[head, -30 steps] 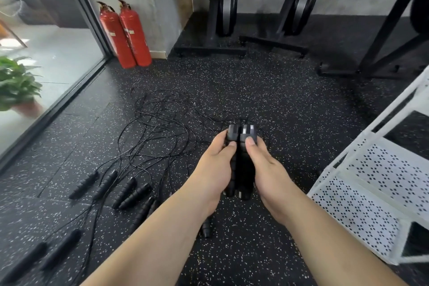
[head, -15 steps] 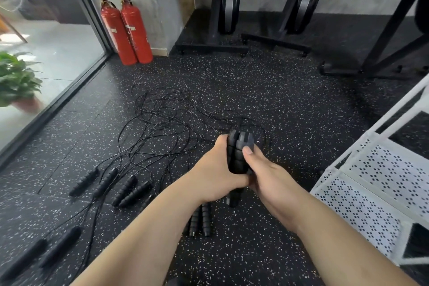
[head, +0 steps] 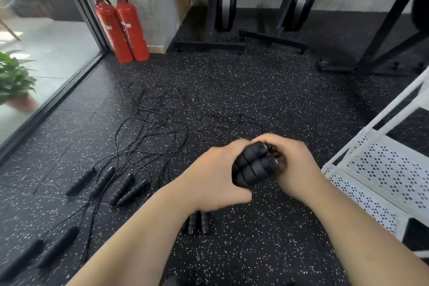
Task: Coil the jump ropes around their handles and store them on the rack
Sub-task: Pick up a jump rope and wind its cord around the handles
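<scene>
Forearms reaching forward, left grip (head: 216, 174) and right grip (head: 297, 167) curled, pressed close together

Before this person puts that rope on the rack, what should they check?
1. Two handles paired side by side: ok.
2. Grip of left hand on them: ok.
3. Grip of right hand on their far end: ok.
4. This pair's cord wound round them: cannot tell, hands hide it.
5. White rack at the right, shelf in view: ok.
6. All other ropes coiled: not ok, loose on floor.
</scene>
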Demonstrator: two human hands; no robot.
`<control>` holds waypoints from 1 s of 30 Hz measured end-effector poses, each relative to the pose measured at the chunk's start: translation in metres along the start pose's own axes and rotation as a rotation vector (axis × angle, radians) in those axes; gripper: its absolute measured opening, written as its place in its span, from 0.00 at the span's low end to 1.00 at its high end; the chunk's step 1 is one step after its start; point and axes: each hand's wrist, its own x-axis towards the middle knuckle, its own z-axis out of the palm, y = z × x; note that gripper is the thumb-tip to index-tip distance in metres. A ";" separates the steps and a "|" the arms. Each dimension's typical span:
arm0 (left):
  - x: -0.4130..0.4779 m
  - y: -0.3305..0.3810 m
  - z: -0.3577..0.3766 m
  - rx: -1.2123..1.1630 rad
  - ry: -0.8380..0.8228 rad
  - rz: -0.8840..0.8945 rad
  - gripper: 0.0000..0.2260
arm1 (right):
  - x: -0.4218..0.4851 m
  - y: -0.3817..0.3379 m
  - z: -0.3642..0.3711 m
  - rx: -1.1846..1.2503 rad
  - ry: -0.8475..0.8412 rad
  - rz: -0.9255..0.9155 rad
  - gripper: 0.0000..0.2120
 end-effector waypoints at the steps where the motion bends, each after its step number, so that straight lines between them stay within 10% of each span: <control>1: 0.000 -0.001 -0.003 -0.079 0.051 0.011 0.29 | 0.001 0.001 -0.004 -0.016 0.048 0.020 0.19; 11: 0.007 -0.023 -0.029 -0.923 0.687 -0.014 0.23 | 0.012 0.004 -0.039 -0.219 0.293 -0.052 0.06; 23: 0.014 0.001 0.020 -1.150 0.074 -0.207 0.21 | 0.002 -0.005 0.022 -0.334 -0.136 0.016 0.11; 30: 0.014 -0.004 -0.008 -1.397 0.144 0.071 0.28 | 0.016 0.019 -0.005 -0.435 0.095 0.015 0.07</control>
